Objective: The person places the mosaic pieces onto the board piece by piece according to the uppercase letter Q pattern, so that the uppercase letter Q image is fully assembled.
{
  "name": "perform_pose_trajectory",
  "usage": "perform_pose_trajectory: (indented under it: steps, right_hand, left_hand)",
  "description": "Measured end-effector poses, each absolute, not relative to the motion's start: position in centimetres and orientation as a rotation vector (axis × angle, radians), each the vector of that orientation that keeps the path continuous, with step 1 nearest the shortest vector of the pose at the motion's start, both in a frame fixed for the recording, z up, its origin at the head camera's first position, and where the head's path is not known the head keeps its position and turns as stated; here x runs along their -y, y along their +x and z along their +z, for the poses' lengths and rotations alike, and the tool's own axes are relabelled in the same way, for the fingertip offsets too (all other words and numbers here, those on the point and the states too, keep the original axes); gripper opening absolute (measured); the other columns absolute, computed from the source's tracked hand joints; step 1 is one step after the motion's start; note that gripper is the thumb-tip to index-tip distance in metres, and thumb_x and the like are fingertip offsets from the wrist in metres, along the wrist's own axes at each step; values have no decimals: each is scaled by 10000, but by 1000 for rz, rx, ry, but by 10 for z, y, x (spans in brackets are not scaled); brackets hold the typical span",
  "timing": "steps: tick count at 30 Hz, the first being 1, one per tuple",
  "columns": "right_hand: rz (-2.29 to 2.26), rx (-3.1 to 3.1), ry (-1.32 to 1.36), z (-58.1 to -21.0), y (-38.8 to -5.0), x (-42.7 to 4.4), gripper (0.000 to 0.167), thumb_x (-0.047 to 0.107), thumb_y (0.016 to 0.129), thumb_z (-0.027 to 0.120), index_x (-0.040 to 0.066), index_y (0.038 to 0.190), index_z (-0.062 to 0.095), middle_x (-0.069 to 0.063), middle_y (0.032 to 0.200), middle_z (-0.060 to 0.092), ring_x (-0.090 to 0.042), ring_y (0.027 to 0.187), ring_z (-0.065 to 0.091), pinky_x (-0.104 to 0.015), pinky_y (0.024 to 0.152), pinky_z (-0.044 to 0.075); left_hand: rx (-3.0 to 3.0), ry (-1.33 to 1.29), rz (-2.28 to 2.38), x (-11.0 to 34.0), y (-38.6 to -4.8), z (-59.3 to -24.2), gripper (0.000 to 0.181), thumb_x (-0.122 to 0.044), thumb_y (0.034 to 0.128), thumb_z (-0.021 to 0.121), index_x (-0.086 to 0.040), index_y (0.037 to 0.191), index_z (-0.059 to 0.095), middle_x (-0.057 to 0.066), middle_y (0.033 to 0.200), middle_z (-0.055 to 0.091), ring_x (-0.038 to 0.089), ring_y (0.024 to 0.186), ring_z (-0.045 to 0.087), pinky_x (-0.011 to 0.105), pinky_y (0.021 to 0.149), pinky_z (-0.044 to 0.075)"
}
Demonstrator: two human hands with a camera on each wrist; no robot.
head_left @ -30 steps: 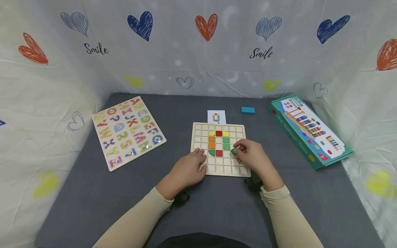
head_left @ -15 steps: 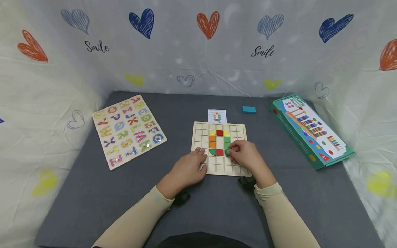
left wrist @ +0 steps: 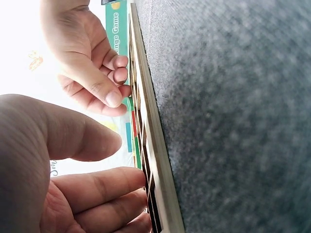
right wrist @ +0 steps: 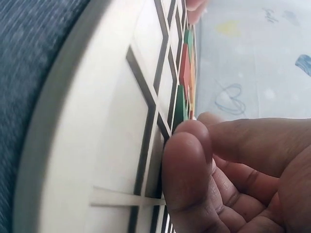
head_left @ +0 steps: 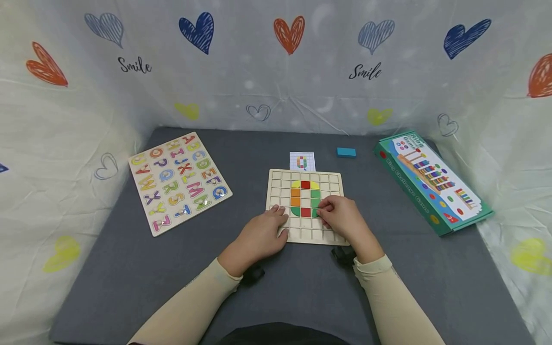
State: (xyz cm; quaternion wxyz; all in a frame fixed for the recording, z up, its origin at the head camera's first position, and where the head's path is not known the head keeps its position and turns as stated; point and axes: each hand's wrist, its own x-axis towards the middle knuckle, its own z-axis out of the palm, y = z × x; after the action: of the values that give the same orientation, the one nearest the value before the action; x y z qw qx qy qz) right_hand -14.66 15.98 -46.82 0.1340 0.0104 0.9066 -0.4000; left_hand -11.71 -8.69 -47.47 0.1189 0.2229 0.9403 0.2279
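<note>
A wooden grid board (head_left: pixel 302 234) lies on the table, with red, orange, yellow and green tiles forming a ring in its cells. My left hand (head_left: pixel 260 235) rests on the board's left edge with its fingers extended. At the ring's lower right corner, my right hand (head_left: pixel 342 218) pinches a green rounded-corner tile (head_left: pixel 315 211), which sits at its cell; the fingertips partly cover it. Close up in the right wrist view, the green tile (right wrist: pixel 181 104) lies just beyond the fingertips. Behind the board, a small card (head_left: pixel 302 161) pictures a similar coloured ring with a tail.
Left of the board lies a wooden alphabet puzzle (head_left: pixel 178 184). A blue block (head_left: pixel 346 153) is at the back, right of the card. A green game box (head_left: pixel 433 182) lies at the right. A grey cloth (head_left: pixel 280 292) covers the table, and a printed curtain (head_left: pixel 241 72) surrounds it.
My right hand has moved left with the green tile, from beside the ring to its lower right corner, and has barely moved in the last half second. My left hand has stayed in place.
</note>
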Motion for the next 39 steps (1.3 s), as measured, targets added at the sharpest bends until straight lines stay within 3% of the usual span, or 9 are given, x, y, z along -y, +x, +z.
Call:
perform_pose_trajectory:
  steps: [13, 20, 30, 39]
  right_hand:
    - [-1130, -2706, -1, -458, -143, -178, 200, 143, 1074, 668, 11, 1203, 742, -123, 943, 743, -189, 719, 666, -317, 638, 554]
    - [-939, -2832, -26, -451, -126, -225, 240, 148, 1072, 667, -10, 1234, 746, -175, 1088, 755, -305, 952, 695, -477, 814, 582]
    - [-796, -2791, -85, -463, -101, -249, 220, 123, 988, 770, -18, 1156, 770, -98, 952, 717, -204, 798, 607, -372, 713, 499]
    - [-768, -2887, -92, -471, -96, -243, 93, 82, 978, 779, 16, 1041, 798, -97, 925, 711, -225, 822, 631, -424, 751, 527]
  left_hand:
    - [-2752, 659, 659, 86, -119, -476, 493, -285, 1060, 620, -56, 1493, 672, 113, 1646, 550, 291, 1594, 451, 499, 1276, 416]
    - [-2754, 668, 658, 86, -120, -474, 486, -270, 1060, 623, -48, 1490, 673, 119, 1641, 554, 296, 1590, 456, 495, 1279, 414]
    - [-2745, 640, 664, 85, -119, -473, 491, -275, 1060, 625, -37, 1488, 670, 123, 1644, 549, 300, 1598, 444, 498, 1287, 403]
    - [-2749, 648, 655, 86, -118, -475, 491, -280, 1057, 627, -41, 1484, 675, 125, 1643, 552, 301, 1598, 447, 507, 1281, 410]
